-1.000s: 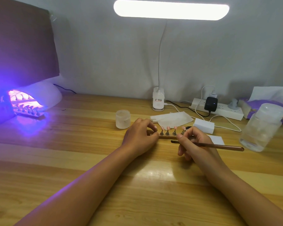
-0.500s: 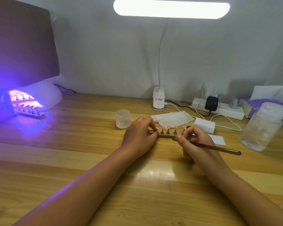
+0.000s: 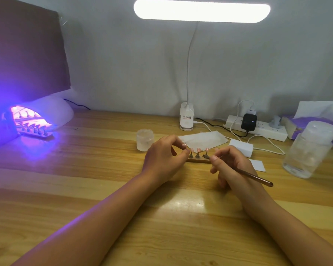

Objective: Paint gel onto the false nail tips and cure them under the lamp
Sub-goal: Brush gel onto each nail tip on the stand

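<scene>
Rack [image 3: 36, 131]: curing in lit lamp [image 3: 52, 110], far left of strip [image 3: 198, 160]. Strip's tips [image 3: 198, 150]: painting apparently unfinished. My left hand [image 3: 161, 160] pinches its left end; my right hand [image 3: 231, 166] pinches brush [image 3: 254, 177].

Seeing a glossy varnished wood tabletop [image 3: 104, 179], frosted plastic jar [image 3: 145, 140], clear plastic bottle [image 3: 308, 150], shiny coppery brush [image 3: 256, 177], matt white paper sheet [image 3: 202, 140], glossy pink nail tips [image 3: 198, 150].

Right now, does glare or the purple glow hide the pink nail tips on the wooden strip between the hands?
Head view: the long white bar lamp is blown out overhead; its glare streak lies on the pale wooden table nearer the camera, off the pink nail tips; the purple cast from the white curing lamp falls far left; the tips look small and soft.
</scene>
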Demonstrator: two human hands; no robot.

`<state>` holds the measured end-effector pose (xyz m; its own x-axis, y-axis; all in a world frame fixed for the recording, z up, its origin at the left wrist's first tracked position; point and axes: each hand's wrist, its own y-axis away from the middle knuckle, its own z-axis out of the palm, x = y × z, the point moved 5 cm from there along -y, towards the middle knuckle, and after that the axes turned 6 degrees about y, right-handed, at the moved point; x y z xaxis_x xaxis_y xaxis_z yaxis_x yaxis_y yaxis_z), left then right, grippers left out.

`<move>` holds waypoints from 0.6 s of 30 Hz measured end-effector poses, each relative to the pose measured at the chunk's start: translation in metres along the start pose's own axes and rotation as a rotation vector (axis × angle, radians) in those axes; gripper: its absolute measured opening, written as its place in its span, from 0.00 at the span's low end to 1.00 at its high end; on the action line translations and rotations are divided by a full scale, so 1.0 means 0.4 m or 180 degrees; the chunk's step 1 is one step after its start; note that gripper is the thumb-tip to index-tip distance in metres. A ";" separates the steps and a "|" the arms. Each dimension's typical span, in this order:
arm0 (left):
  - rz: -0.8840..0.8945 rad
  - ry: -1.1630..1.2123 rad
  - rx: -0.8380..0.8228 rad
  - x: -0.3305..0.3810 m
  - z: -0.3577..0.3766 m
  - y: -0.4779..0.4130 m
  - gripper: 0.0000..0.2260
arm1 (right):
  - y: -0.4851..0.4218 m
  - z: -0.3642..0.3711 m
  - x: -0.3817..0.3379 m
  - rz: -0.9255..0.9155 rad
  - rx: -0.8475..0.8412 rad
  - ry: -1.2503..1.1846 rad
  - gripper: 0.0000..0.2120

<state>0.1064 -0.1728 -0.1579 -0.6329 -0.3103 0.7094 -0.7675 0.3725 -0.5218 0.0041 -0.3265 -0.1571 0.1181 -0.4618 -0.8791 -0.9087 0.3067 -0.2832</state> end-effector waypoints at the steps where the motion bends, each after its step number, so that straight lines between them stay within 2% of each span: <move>1: 0.0119 0.0060 -0.0094 0.007 0.004 0.003 0.04 | 0.000 -0.002 0.002 0.0020 0.0016 -0.0045 0.05; 7: 0.0532 -0.0143 -0.1032 0.033 0.054 0.037 0.04 | -0.005 -0.002 0.008 0.0058 0.0041 -0.0091 0.04; 18: 0.0466 -0.0557 -0.1053 0.022 0.051 0.035 0.07 | -0.002 0.004 0.007 -0.0021 -0.0050 -0.0105 0.05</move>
<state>0.0880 -0.1880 -0.1687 -0.7630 -0.3666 0.5324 -0.6115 0.6764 -0.4105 0.0058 -0.3267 -0.1600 0.1370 -0.4359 -0.8895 -0.9139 0.2907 -0.2832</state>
